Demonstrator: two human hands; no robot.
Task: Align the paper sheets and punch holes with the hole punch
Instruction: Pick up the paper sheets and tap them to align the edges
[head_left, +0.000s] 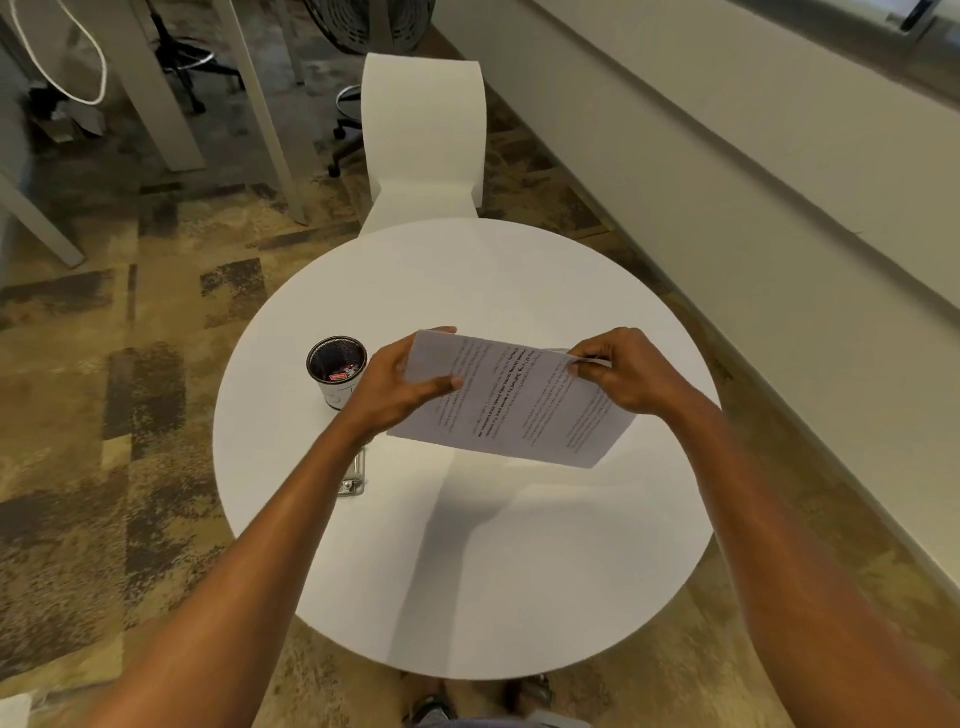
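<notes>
Paper stack held aloft, punch not yet in hand

Head view: paper sheets (511, 397), printed with text, are held above the round white table (519, 571), tilted, clear of the surface. The left hand (402, 382) is closed on one short end, thumb on top; the right hand (631, 371) pinches the opposite end between thumb and fingertips. Judgement: the sheets are light, limp and apt to slide over one another, so a grip at both ends suits squaring them. A metal object, probably the hole punch (355, 475), lies on the table beneath the left forearm, partly hidden. A mesh cup (336, 371) stands just beside the left hand. A white chair (423, 130) faces the table; patterned carpet (130, 415) covers the floor.
</notes>
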